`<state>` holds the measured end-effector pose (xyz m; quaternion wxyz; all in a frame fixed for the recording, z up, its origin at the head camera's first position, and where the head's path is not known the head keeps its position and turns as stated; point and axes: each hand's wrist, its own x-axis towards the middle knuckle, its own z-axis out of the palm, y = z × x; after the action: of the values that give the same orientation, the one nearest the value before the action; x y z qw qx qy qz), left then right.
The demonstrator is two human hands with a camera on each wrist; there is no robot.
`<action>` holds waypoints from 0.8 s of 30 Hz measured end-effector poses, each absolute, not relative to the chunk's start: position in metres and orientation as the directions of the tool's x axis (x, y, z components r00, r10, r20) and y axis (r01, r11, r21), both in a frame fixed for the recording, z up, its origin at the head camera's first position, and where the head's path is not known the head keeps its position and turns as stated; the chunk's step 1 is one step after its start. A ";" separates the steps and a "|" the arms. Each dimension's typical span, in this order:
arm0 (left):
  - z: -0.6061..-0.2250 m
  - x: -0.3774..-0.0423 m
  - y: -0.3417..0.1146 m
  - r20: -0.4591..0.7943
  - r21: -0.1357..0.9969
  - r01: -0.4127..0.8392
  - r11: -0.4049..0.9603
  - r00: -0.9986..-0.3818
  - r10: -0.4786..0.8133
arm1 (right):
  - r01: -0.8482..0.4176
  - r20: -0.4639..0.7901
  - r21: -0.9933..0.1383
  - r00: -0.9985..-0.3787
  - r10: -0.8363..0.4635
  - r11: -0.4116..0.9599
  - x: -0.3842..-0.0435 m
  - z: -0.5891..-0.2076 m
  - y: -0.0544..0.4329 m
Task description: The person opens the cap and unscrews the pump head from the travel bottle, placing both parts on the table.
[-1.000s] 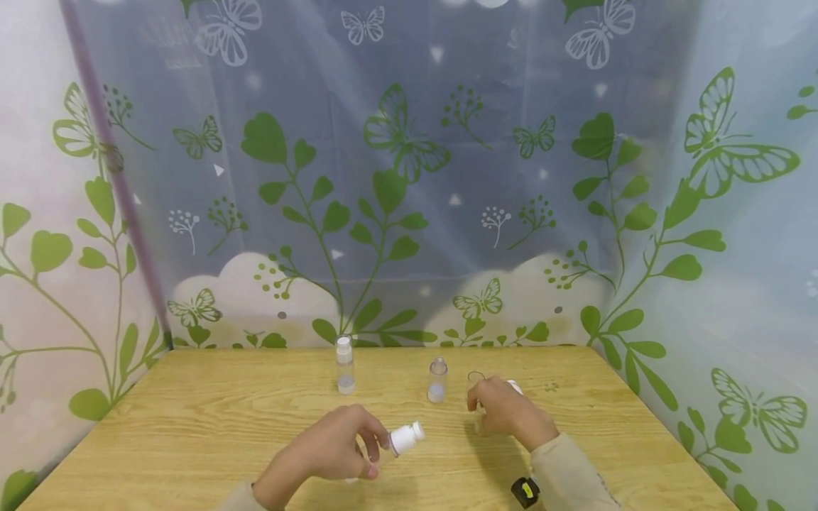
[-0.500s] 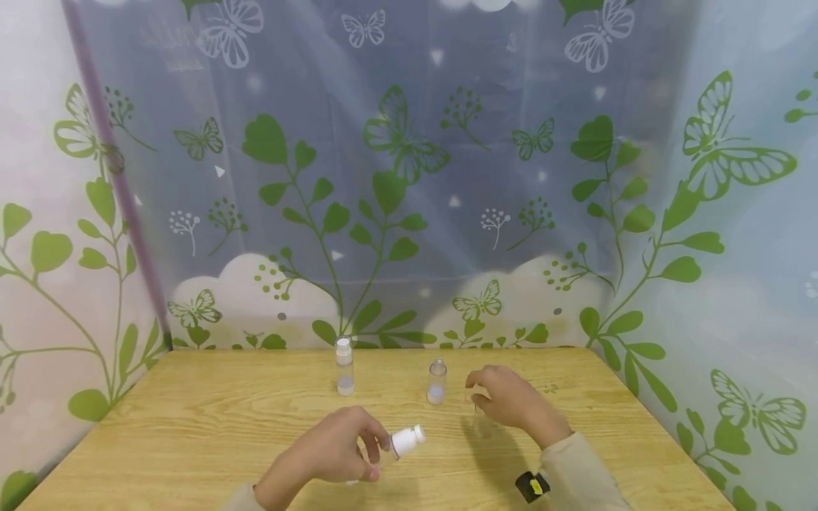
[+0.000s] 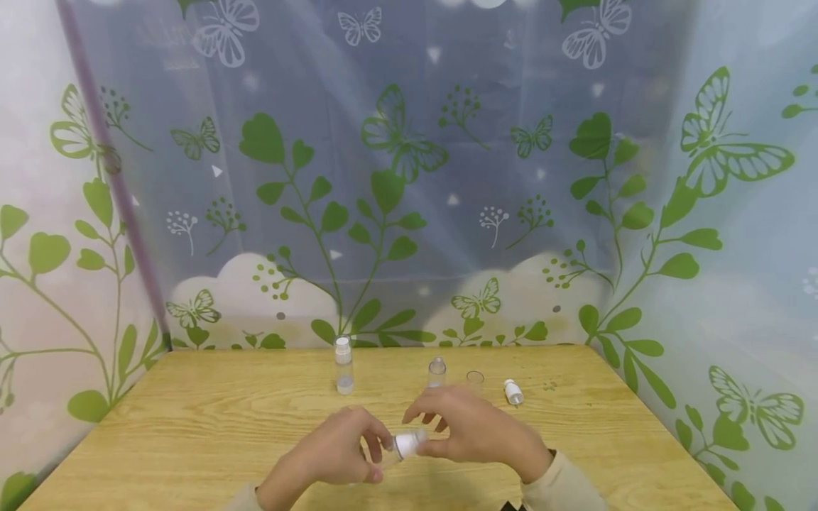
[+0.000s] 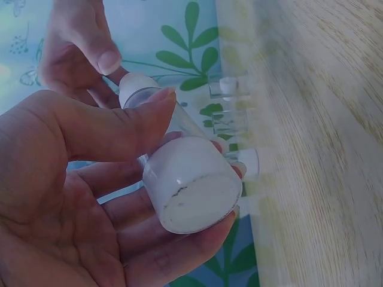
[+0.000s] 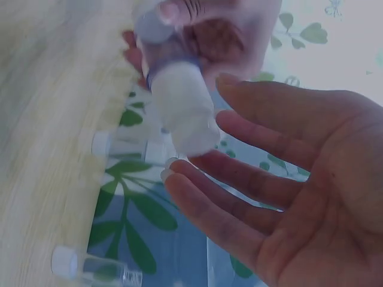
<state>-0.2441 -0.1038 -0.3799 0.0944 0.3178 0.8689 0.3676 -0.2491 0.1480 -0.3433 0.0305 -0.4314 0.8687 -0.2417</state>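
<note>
My left hand (image 3: 335, 446) holds a small clear bottle with a white pump top (image 3: 405, 445), tilted so the top points right. In the left wrist view, the thumb presses its clear side and the fingers lie under its white base (image 4: 191, 185). My right hand (image 3: 476, 429) is close at the bottle's top, fingers apart and loosely bent. The right wrist view shows its thumb and fingertips around the end of the white top (image 5: 185, 101), without closing on it. Behind the right hand stands a clear bottle with no white top (image 3: 437, 369), its lower part hidden.
A second clear bottle with a white top (image 3: 344, 365) stands upright at the back left of the wooden table (image 3: 224, 397). To the right are a clear round-rimmed piece (image 3: 475, 377) and a white pump top (image 3: 513, 392) lying tilted. A patterned curtain (image 3: 409, 213) rises behind the table.
My right hand has moved left and toward me, from the clear round-rimmed piece to the held bottle's top. The loose white pump top now shows fully. The left hand has barely moved.
</note>
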 end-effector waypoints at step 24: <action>-0.378 -0.241 -0.098 0.057 0.717 0.486 0.500 -0.756 0.652 | -0.815 0.225 -0.347 -0.552 -0.803 0.464 -0.247 -0.354 0.134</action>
<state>-0.2409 -0.0977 -0.3778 0.1113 0.3311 0.8590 0.3743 -0.2469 0.1337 -0.3539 -0.0147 -0.4728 0.8554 -0.2111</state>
